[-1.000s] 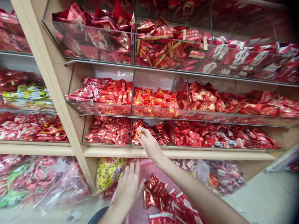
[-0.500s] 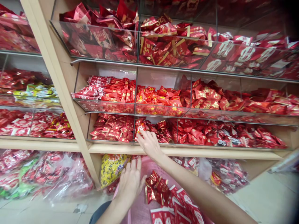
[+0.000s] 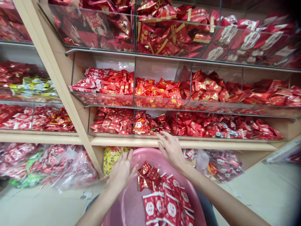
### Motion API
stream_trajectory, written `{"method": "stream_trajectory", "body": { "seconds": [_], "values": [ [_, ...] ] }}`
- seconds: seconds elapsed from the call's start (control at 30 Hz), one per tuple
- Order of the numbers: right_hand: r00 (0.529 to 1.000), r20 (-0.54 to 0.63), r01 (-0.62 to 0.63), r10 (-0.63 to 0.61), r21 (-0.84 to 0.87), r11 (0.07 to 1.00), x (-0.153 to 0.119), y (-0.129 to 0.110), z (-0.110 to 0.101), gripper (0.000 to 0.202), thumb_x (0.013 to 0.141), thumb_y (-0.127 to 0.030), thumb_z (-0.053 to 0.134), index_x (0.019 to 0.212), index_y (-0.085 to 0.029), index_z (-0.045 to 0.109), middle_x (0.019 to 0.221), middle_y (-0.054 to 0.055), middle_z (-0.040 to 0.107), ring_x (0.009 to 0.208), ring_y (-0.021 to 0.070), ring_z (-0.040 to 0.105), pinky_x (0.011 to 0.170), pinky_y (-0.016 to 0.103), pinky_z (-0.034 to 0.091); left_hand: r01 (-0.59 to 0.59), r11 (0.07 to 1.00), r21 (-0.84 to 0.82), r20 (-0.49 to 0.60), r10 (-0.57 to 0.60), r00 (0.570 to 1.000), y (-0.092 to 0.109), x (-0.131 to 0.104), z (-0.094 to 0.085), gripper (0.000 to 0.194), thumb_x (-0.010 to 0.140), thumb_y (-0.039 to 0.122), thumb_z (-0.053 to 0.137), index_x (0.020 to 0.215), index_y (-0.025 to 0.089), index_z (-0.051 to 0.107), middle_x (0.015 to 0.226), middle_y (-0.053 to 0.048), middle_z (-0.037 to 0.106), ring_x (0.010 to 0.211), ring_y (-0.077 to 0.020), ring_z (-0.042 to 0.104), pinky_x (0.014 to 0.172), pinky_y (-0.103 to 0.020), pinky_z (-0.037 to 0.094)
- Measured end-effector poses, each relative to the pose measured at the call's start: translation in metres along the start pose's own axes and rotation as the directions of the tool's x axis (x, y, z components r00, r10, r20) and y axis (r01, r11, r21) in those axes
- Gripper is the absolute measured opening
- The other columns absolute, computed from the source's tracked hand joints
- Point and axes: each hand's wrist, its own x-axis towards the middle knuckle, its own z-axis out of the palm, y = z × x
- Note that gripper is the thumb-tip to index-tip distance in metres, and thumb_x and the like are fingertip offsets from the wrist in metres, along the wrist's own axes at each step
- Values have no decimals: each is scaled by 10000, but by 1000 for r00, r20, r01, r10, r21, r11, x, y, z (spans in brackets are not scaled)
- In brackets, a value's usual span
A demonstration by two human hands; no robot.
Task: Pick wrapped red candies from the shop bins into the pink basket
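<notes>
A pink mesh basket (image 3: 135,204) sits low in front of me with red foil candy packets (image 3: 168,201) piled in it. My left hand (image 3: 122,171) rests on the basket's far left rim, fingers spread. My right hand (image 3: 171,149) hovers open and empty just above the basket's far rim, in front of the lowest shelf's wooden edge. Behind it, clear bins hold red wrapped candies (image 3: 145,124); one packet with a white label (image 3: 138,125) lies at the front of the middle bin.
Wooden shelving (image 3: 70,103) carries three tiers of clear acrylic bins full of red candies. Plastic bags of sweets (image 3: 47,163) and a yellow bag (image 3: 111,157) lie under the lowest shelf. Pale tiled floor (image 3: 263,191) shows at the right.
My right hand has let go of the white-labelled packet in the lower bin and drawn back toward the basket, now empty. The view has tilted down, showing more of the basket.
</notes>
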Motion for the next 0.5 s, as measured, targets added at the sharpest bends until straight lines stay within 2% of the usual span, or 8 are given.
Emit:
{"method": "stream_trajectory", "body": {
  "seconds": [0.07,0.13,0.2,0.27,0.3,0.33,0.4,0.5],
  "values": [
    [990,32,-143,140,116,983,-34,13,-7,369,872,-237,434,1235,-193,482,1228,132,509,1119,244,478,902,412,385,13,1000,-14,1,-13,1000,-9,-4,-2,551,875,354,372,1352,80,344,1256,-186,516,1128,-295,508,905,-386,431],
    [930,128,-366,344,261,893,-68,21,-9,375,855,-304,463,1205,-177,502,1200,140,524,1094,252,509,909,425,404,34,999,-21,-5,-34,999,-18,-8,-4,541,878,369,371,1346,99,357,1234,-177,534,1112,-289,523,901,-384,431],
    [786,356,-618,506,428,659,-93,21,-9,432,821,-396,506,1186,-164,509,1132,140,577,958,241,595,821,405,476,50,998,-37,-21,-51,998,-28,-13,-5,518,879,372,378,1336,128,376,1238,-167,536,1109,-280,528,898,-379,428],
    [652,571,-757,499,529,383,-108,13,-7,449,788,-454,540,1130,-163,551,1077,122,624,956,238,610,831,386,487,61,997,-56,-35,-63,997,-38,-19,-7,498,881,371,381,1325,147,391,1239,-163,536,1102,-273,535,885,-375,432],
    [615,638,-785,464,554,279,-111,8,-6,447,772,-467,558,1101,-165,572,1057,112,641,979,239,606,856,383,478,66,996,-62,-38,-69,997,-42,-23,-8,495,882,371,380,1322,146,394,1228,-164,543,1090,-272,543,873,-373,437],
    [599,676,-794,429,571,209,-111,1,-4,442,757,-472,576,1076,-165,589,1046,104,652,1002,241,598,882,382,464,70,995,-66,-40,-73,997,-46,-26,-9,495,883,371,377,1319,139,396,1208,-166,553,1071,-272,554,862,-372,442],
    [601,692,-789,400,593,161,-107,-10,1,444,729,-474,604,1045,-162,606,1038,100,662,1000,247,600,891,387,456,78,994,-71,-47,-82,996,-54,-33,-11,497,882,373,373,1308,119,406,1162,-166,573,1031,-272,573,851,-373,446],
    [661,635,-743,400,628,231,-100,-24,15,430,721,-455,604,1019,-146,614,1049,111,658,984,247,604,894,390,449,114,989,-98,-66,-121,991,-67,-44,-16,492,876,366,372,1293,110,421,1140,-167,584,1037,-278,572,860,-380,447]
  ]
}}
